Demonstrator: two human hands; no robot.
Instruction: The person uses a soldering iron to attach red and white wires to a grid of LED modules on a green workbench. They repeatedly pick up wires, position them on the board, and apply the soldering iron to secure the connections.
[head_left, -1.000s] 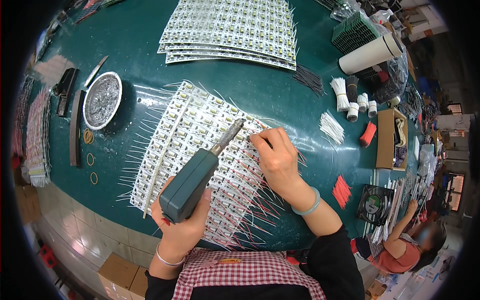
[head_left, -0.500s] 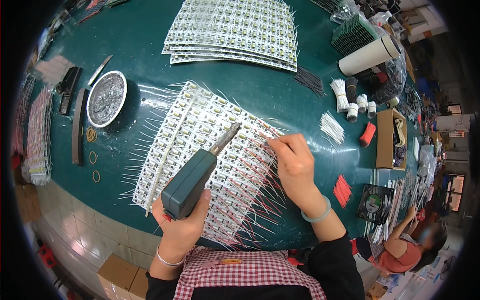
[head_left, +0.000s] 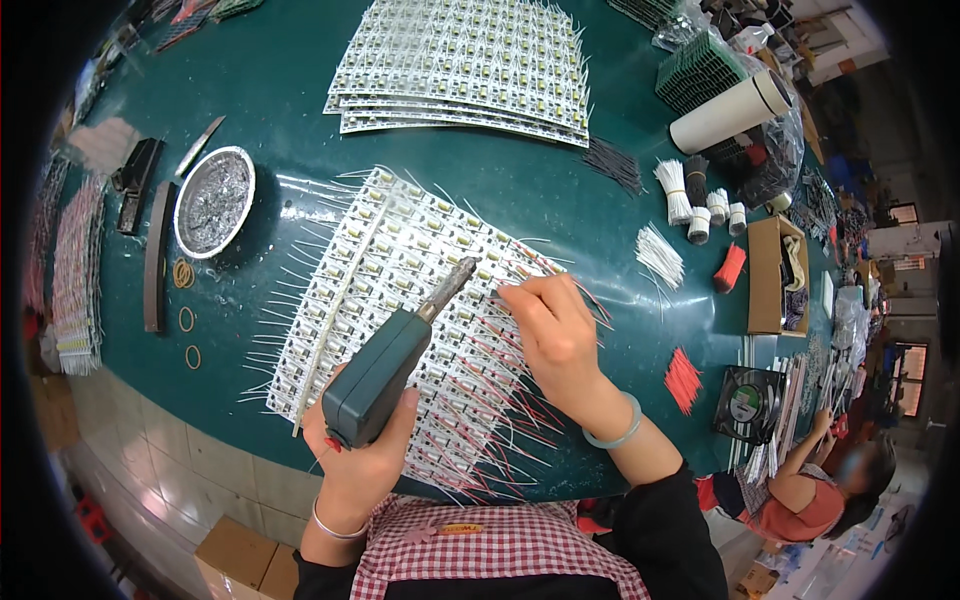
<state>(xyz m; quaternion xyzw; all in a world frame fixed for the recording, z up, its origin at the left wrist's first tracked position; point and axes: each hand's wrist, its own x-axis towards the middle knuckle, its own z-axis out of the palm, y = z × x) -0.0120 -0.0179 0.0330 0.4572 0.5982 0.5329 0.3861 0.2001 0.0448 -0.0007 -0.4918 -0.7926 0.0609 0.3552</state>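
Note:
My left hand (head_left: 362, 452) is wrapped round a dark green soldering gun (head_left: 376, 378). Its grey metal tip points up and to the right over a white circuit board panel (head_left: 400, 240). Small yellowish components cover that panel in rows. White wires fringe its left edge, and red and white wires (head_left: 490, 375) hang along the right. Just right of the gun's tip, my right hand (head_left: 556, 335) is closed in a pinch at the panel's right side. Its fingers hide what they hold, perhaps a thin wire.
A stack of similar panels (head_left: 455, 75) lies at the back. On the left stands a round bowl (head_left: 214, 203) of silvery bits. Wire bundles (head_left: 674, 190), loose red wires (head_left: 684, 380), a white flask (head_left: 728, 112), a cardboard box (head_left: 766, 275) and a fan (head_left: 748, 405) are on the right.
My right hand has moved left and slightly down, further over the panel. The soldering gun's tip has dropped slightly, still in my left hand.

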